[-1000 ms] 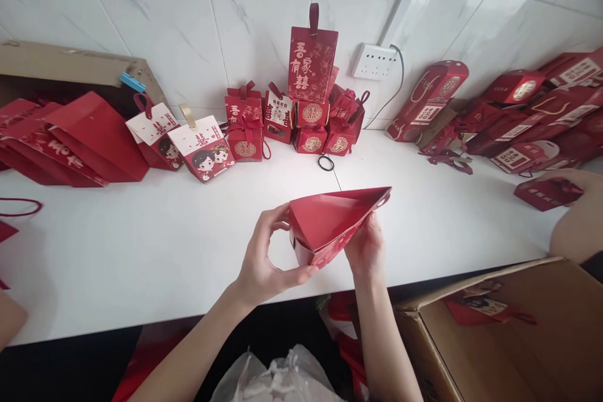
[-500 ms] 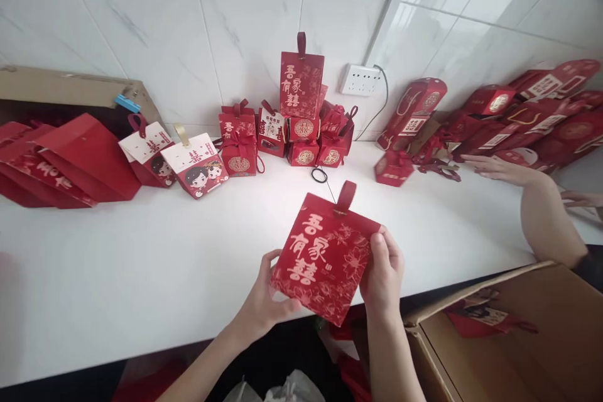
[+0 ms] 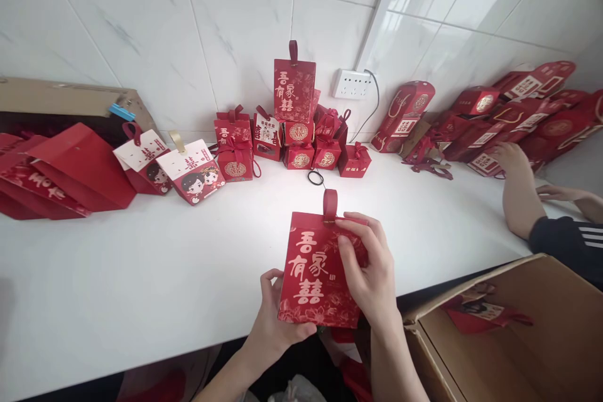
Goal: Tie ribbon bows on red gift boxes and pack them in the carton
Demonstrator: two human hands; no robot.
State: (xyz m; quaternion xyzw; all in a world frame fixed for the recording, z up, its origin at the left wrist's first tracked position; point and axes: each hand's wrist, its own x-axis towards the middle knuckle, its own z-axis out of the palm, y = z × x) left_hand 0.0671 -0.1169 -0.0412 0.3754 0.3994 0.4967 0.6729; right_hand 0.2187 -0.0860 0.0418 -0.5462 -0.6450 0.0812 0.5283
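A red paper gift box [image 3: 308, 270] with pale pink characters, floral print and a ribbon loop on top is held upright at the table's front edge. My left hand [image 3: 277, 311] grips its lower left side, with the thumb under the bottom edge and the fingers behind. My right hand [image 3: 372, 264] lies over its upper right corner, thumb on the front face and fingertips at the base of the ribbon loop [image 3: 330, 204]. The fingers behind the box are hidden.
Finished-looking boxes [image 3: 296, 91] stand stacked by the wall, below a power strip [image 3: 351, 84]. White-and-red boxes [image 3: 193, 169] and red bags [image 3: 85, 166] are at left. A co-worker's hand [image 3: 511, 160] touches red boxes at right. An open cardboard carton [image 3: 556, 289] stands lower right.
The box has turned more upright. My right hand has shifted from its right edge to the top by the loop. A small red box at right now stands beside the stack; the co-worker's hand reaches other boxes.
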